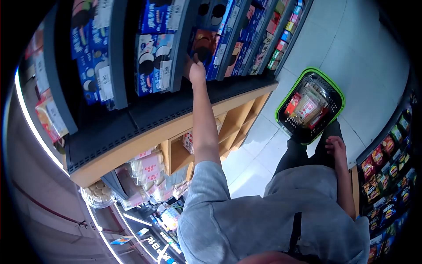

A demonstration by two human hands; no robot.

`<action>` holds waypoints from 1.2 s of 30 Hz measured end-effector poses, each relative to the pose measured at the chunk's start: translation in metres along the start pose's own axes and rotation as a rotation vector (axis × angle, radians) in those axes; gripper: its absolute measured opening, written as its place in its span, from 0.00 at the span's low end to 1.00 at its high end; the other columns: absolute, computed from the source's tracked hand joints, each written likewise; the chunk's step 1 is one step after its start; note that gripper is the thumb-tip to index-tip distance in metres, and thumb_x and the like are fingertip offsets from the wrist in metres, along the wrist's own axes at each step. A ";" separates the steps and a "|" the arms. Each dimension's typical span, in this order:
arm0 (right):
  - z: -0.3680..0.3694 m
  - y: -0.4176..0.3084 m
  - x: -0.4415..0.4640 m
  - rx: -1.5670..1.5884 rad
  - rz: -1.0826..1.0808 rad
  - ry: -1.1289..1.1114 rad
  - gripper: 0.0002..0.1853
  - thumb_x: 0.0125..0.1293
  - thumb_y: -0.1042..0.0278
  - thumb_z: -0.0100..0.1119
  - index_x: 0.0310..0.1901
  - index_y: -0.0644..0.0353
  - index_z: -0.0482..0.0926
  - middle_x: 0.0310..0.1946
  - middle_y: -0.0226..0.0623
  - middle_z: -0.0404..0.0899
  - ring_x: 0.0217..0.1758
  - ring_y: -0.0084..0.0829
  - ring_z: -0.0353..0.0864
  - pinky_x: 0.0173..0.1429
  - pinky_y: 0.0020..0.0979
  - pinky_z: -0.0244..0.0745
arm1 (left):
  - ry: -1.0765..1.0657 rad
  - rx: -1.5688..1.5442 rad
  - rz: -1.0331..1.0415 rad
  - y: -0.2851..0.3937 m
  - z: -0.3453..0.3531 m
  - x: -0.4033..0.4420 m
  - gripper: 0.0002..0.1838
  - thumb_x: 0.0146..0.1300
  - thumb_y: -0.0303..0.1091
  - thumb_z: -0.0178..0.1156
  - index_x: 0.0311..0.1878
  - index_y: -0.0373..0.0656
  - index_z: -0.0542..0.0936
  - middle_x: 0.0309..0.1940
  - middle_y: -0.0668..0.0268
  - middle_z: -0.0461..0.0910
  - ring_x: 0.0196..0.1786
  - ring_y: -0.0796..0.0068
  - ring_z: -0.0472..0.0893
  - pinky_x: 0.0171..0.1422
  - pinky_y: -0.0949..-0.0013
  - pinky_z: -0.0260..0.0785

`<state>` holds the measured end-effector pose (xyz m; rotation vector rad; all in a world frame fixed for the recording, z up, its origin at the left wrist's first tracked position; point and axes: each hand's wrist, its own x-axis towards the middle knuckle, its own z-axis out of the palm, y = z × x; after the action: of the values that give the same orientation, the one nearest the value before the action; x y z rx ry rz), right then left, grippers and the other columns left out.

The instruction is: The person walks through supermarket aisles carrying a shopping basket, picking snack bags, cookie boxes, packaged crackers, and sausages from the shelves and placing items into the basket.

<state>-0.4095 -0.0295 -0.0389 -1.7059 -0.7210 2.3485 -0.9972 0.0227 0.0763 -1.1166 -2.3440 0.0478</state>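
My left hand (195, 71) reaches up to the shelf and is at the lower edge of a brown cookie box (205, 44). Its fingers are partly hidden between the box and the dark shelf strip, so their grip is unclear. Blue and white cookie boxes (154, 61) stand on the shelf left of this hand. Low at my right side hangs my right hand (336, 147), empty, its fingers loosely bent and apart. Just beyond my legs, a black basket with a green rim (340, 94) sits on the floor, holding red and clear packs (304, 108).
Wooden cubbies (231, 125) run under the dark shelf base (145, 112). Stacked clear tubs (147, 169) stand lower left. Snack bags (387, 167) line a rack along the right edge. Pale floor tiles (360, 53) extend past the basket.
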 end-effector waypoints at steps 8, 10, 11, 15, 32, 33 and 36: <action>0.001 0.004 0.019 -0.044 0.045 0.017 0.13 0.70 0.56 0.48 0.45 0.54 0.76 0.38 0.27 0.79 0.37 0.18 0.76 0.40 0.21 0.69 | 0.022 -0.223 -0.027 -0.026 0.007 -0.003 0.17 0.60 0.38 0.60 0.52 0.45 0.79 0.40 0.50 0.81 0.41 0.49 0.80 0.47 0.56 0.71; -0.002 0.014 0.022 -0.042 0.057 0.009 0.13 0.70 0.56 0.48 0.44 0.54 0.76 0.38 0.27 0.80 0.37 0.18 0.77 0.39 0.21 0.69 | -0.010 -0.187 -0.027 -0.035 0.012 0.008 0.17 0.63 0.44 0.55 0.50 0.44 0.80 0.41 0.47 0.80 0.42 0.48 0.80 0.48 0.55 0.71; -0.003 0.021 0.023 -0.037 0.065 0.004 0.12 0.70 0.56 0.48 0.44 0.53 0.76 0.37 0.26 0.80 0.37 0.18 0.77 0.39 0.21 0.69 | -0.066 -0.144 -0.130 -0.039 0.018 0.011 0.17 0.63 0.44 0.54 0.49 0.44 0.80 0.43 0.48 0.79 0.43 0.48 0.80 0.48 0.55 0.71; -0.004 0.044 0.023 0.000 0.082 0.011 0.13 0.69 0.54 0.50 0.43 0.54 0.77 0.37 0.28 0.80 0.36 0.18 0.77 0.39 0.22 0.70 | -0.089 -0.171 -0.026 -0.017 0.010 0.009 0.16 0.66 0.43 0.52 0.48 0.43 0.79 0.47 0.50 0.79 0.46 0.50 0.79 0.51 0.56 0.71; -0.053 0.106 0.019 0.114 0.232 0.095 0.11 0.68 0.58 0.50 0.44 0.54 0.76 0.36 0.29 0.80 0.36 0.20 0.78 0.37 0.22 0.70 | -0.035 -0.258 0.140 0.009 0.015 -0.048 0.24 0.59 0.41 0.63 0.56 0.38 0.75 0.47 0.50 0.79 0.49 0.51 0.79 0.53 0.58 0.71; -0.054 0.108 0.018 0.116 0.235 0.093 0.11 0.68 0.57 0.50 0.44 0.54 0.76 0.36 0.29 0.80 0.36 0.20 0.78 0.37 0.21 0.70 | -0.003 -0.228 0.152 0.008 0.019 -0.049 0.23 0.59 0.38 0.62 0.55 0.37 0.75 0.42 0.48 0.80 0.46 0.51 0.80 0.52 0.58 0.71; -0.055 0.104 0.020 0.097 0.240 0.087 0.12 0.68 0.56 0.50 0.44 0.53 0.76 0.36 0.29 0.80 0.36 0.20 0.77 0.37 0.21 0.70 | -0.003 -0.244 0.179 0.005 0.015 -0.052 0.26 0.58 0.42 0.64 0.56 0.39 0.75 0.44 0.48 0.79 0.48 0.51 0.79 0.52 0.58 0.71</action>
<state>-0.3495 -0.0961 -0.1172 -1.9325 -0.4006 2.3960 -0.9741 -0.0088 0.0389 -1.4428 -2.2903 -0.1759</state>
